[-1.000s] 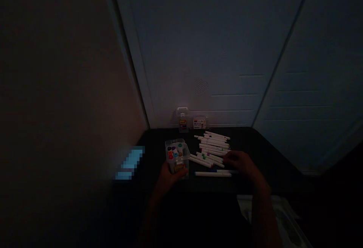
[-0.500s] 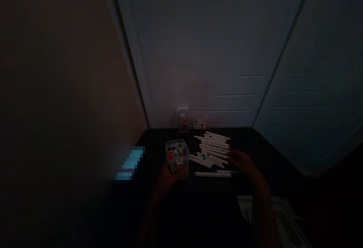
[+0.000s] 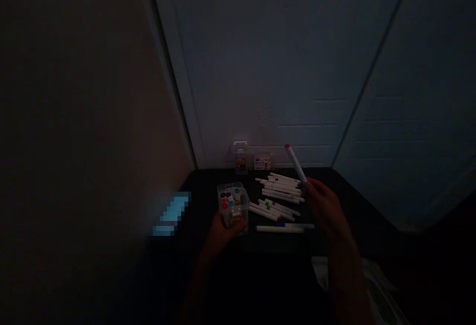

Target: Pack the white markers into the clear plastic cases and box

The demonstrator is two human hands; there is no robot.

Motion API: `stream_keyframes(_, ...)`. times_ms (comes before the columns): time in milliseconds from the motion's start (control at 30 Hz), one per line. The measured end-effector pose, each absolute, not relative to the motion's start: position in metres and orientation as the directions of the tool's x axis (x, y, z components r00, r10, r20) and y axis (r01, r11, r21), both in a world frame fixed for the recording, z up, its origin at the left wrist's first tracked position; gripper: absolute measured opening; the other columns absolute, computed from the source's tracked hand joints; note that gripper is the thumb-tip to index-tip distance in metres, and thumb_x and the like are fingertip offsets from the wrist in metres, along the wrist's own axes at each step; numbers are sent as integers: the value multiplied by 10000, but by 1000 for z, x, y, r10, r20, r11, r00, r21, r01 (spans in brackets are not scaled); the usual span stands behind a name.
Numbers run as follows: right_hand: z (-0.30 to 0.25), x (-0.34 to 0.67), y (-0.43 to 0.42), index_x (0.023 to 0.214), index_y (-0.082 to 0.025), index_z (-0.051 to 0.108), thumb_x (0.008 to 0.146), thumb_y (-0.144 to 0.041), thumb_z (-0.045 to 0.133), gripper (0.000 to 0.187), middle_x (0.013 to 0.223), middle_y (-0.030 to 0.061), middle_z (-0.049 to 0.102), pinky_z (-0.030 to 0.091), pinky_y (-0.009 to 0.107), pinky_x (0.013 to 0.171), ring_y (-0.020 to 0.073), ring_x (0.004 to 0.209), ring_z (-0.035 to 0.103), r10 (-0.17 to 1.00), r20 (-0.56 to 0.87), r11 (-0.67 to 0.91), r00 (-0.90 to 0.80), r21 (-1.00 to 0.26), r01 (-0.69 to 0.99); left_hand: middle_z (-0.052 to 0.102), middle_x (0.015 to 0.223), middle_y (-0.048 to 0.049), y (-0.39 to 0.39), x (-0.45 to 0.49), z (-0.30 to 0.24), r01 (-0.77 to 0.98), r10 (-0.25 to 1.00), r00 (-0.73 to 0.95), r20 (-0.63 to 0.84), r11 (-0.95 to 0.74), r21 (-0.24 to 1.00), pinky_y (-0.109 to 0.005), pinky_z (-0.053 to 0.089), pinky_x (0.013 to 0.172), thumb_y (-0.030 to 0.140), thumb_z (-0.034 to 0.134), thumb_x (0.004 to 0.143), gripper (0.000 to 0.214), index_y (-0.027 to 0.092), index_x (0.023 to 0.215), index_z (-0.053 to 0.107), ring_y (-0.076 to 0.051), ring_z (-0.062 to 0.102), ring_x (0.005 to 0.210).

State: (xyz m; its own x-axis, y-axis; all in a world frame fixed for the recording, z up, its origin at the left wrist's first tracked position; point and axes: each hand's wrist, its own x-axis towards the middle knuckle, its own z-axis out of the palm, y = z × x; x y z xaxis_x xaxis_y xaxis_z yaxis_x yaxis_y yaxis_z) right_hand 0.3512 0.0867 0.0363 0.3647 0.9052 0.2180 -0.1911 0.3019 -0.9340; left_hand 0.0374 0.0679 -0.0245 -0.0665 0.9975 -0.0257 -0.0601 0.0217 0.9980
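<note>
The scene is very dark. My left hand (image 3: 222, 234) grips the near side of a clear plastic box (image 3: 233, 204) that stands on a black table (image 3: 345, 206) and holds several markers upright, coloured caps up. My right hand (image 3: 323, 207) is raised above the table and closed on a white marker with a red cap (image 3: 295, 162), which points up and to the left. Under it lies a loose pile of white markers (image 3: 279, 192). A single white marker (image 3: 284, 227) lies crosswise nearer to me.
Two small clear containers with labels (image 3: 253, 159) stand at the table's back edge against a pale panelled wall. A blurred light-blue patch (image 3: 170, 214) sits at the table's left. A pale tray or bin (image 3: 375, 285) shows dimly at the lower right.
My right hand has lifted off the marker pile with a red-capped marker, raising it up and back. My left hand stays on the clear box.
</note>
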Motion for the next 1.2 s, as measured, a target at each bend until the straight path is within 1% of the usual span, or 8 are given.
stream_keyframes(67, 38, 343, 89, 933, -229, 792, 658, -502, 930, 411, 946, 50, 782, 607, 287, 695, 156, 738, 674, 923, 180, 304, 339, -883, -358, 798, 1140, -134, 66, 39, -20, -67, 997, -77, -33, 28, 997, -449, 632, 908, 368, 1011, 538, 751, 156, 1180, 683, -346, 767, 1048)
stream_keyframes(167, 42, 334, 91, 869, -213, 788, 646, -451, 952, 366, 947, 53, 784, 608, 254, 652, 126, 693, 651, 945, 153, 285, 288, -817, -501, 806, 1107, -118, 64, 41, -14, -57, 994, -99, -49, 44, 997, -428, 633, 904, 330, 1019, 509, 718, 166, 1131, 701, -339, 773, 1031)
stream_keyframes(367, 53, 330, 86, 905, -228, 789, 667, -382, 943, 323, 944, 29, 793, 614, 243, 699, 133, 761, 694, 969, 115, 225, 221, -782, -581, 806, 1122, -120, 63, 43, -12, -80, 997, -76, -33, 27, 996, -418, 635, 891, 345, 1014, 511, 723, 163, 1137, 701, -332, 772, 1034)
stream_keyframes(633, 59, 331, 78, 966, -258, 768, 725, -431, 878, 316, 968, 31, 802, 607, 327, 795, 199, 882, 741, 986, 89, 152, 140, -825, -545, 808, 1112, -124, 66, 40, -19, -78, 997, -75, -26, 20, 997, -416, 640, 883, 347, 1019, 519, 730, 156, 1146, 697, -325, 781, 1005)
stream_keyframes(767, 61, 328, 77, 946, -268, 754, 693, -417, 883, 321, 1019, 36, 808, 600, 329, 799, 213, 918, 744, 988, 67, 134, 139, -818, -560, 811, 1106, -111, 67, 40, -20, -64, 997, -75, -20, 15, 998, -409, 639, 881, 345, 1014, 528, 707, 172, 1139, 703, -323, 780, 1006)
stream_keyframes(900, 64, 324, 76, 998, -273, 738, 679, -376, 870, 360, 1001, 33, 811, 586, 324, 797, 207, 895, 742, 990, 56, 118, 127, -820, -560, 816, 1071, -104, 65, 42, -16, -58, 996, -87, -33, 28, 998, -407, 639, 882, 321, 1017, 510, 672, 176, 1092, 716, -331, 779, 1009)
stream_keyframes(1067, 68, 316, 75, 993, -264, 692, 679, -331, 833, 351, 906, 34, 812, 572, 361, 826, 236, 890, 757, 970, 96, 195, 225, -859, -473, 808, 1100, -126, 65, 40, -16, -90, 995, -89, -53, 45, 995, -439, 633, 905, 332, 1028, 487, 738, 165, 1131, 710, -341, 775, 1025)
stream_keyframes(1200, 70, 311, 74, 907, -235, 698, 756, -457, 792, 285, 844, 44, 787, 561, 374, 860, 261, 927, 752, 923, 183, 301, 338, -892, -338, 805, 1105, -128, 66, 39, -19, -82, 997, -72, -37, 31, 996, -432, 634, 894, 352, 1020, 511, 744, 161, 1155, 701, -343, 771, 1039)
